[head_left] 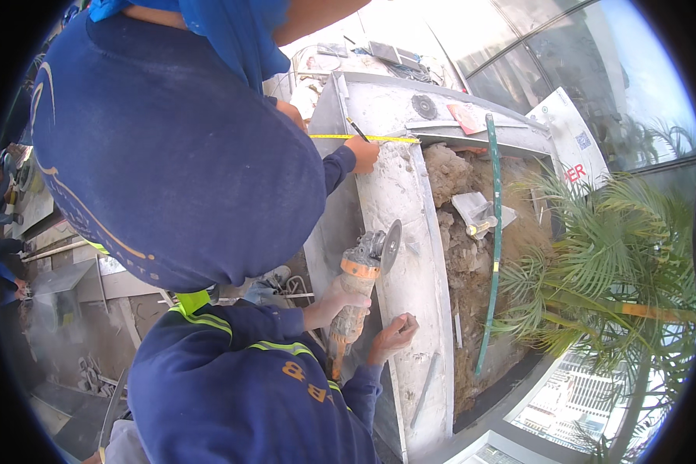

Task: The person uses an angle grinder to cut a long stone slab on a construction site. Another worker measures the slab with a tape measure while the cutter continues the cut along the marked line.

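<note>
An angle grinder with an orange band and a dusty body stands tilted, its disc uppermost. My left hand is wrapped around its body. Fingers curled, my right hand is at the pale concrete ledge; I see nothing in it. Farther along the ledge, a co-worker in navy bends over. That person's hand holds a dark pencil at a yellow tape measure stretched across the ledge. Their other hand is partly hidden.
Inside the ledge lie soil and rubble, crossed by a long green strip. A loose disc and a reddish sheet lie on the far ledge. Palm fronds hang at right, below a white board. Debris lies at left.
</note>
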